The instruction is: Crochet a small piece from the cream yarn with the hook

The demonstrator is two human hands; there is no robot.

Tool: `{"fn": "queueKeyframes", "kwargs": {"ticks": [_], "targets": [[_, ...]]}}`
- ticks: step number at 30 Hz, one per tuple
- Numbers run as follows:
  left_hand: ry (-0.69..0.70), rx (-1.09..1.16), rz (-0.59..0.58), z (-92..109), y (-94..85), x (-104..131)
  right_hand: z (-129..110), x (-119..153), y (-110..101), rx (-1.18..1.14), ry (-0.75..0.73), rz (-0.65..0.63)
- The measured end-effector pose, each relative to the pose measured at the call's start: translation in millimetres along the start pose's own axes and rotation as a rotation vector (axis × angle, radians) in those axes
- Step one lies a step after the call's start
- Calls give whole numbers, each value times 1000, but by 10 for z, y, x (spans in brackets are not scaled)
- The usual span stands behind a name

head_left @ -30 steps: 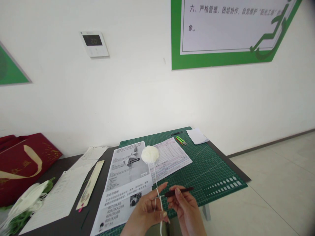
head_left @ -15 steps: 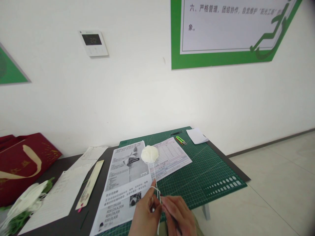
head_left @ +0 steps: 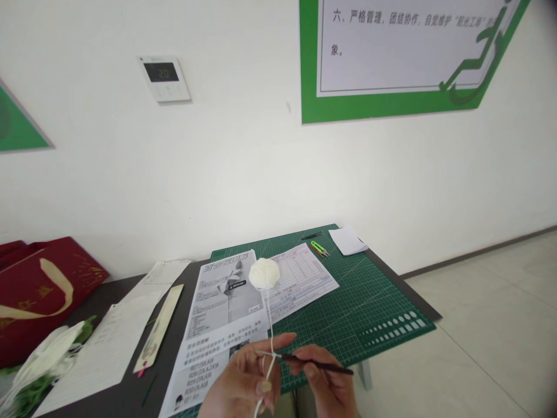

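Observation:
My right hand [head_left: 324,374] grips a crochet hook [head_left: 319,364] with a dark handle, its tip pointing left at the yarn. White yarn [head_left: 270,325] runs down from a round ball of yarn [head_left: 264,273] on the printed sheets to my left hand [head_left: 248,374]. The thumb and fingers of my left hand pinch the yarn, with the index finger stretched out toward the right. Where the hook meets the strand, the yarn crosses between my hands. A tail of yarn hangs below the left thumb.
Under the sheets lies a green cutting mat [head_left: 369,296]. Green thread snips [head_left: 319,248], a pen [head_left: 311,235] and folded white paper [head_left: 348,240] lie toward the back. On the left are a bookmark [head_left: 159,328], more papers [head_left: 108,342], white crocheted flowers [head_left: 47,360] and a red bag [head_left: 47,290].
My hands have moved apart a little, the left one to the left. The crochet hook has swung into view, lying nearly level across the yarn. The ball has stayed in place.

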State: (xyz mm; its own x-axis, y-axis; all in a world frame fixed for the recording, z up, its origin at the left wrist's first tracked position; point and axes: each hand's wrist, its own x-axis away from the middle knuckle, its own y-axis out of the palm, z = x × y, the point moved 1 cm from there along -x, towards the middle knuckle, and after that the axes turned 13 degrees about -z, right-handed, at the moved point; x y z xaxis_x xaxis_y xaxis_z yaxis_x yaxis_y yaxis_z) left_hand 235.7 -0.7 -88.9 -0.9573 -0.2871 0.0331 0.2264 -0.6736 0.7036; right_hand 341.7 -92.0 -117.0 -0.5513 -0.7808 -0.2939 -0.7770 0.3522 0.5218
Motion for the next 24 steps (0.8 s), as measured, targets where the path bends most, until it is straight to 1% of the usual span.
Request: {"fn": "queueKeyframes", "kwargs": {"ticks": [3,7,10,16,21,24], "targets": [[18,34,-30,13,2,-8,-11,1,-62,-22,23,34],[18,52,-91,23,4,-7,-45,-20,-136,-51,31,24],[17,87,-114,12,-4,-8,-78,-38,-163,-55,56,11],[0,151,-176,1,-1,-1,-152,-69,-165,-76,78,-35],[5,141,-237,12,21,7,-175,-102,-187,-98,68,-96],[4,128,-228,9,14,17,-169,-119,-215,-123,76,-128]]}}
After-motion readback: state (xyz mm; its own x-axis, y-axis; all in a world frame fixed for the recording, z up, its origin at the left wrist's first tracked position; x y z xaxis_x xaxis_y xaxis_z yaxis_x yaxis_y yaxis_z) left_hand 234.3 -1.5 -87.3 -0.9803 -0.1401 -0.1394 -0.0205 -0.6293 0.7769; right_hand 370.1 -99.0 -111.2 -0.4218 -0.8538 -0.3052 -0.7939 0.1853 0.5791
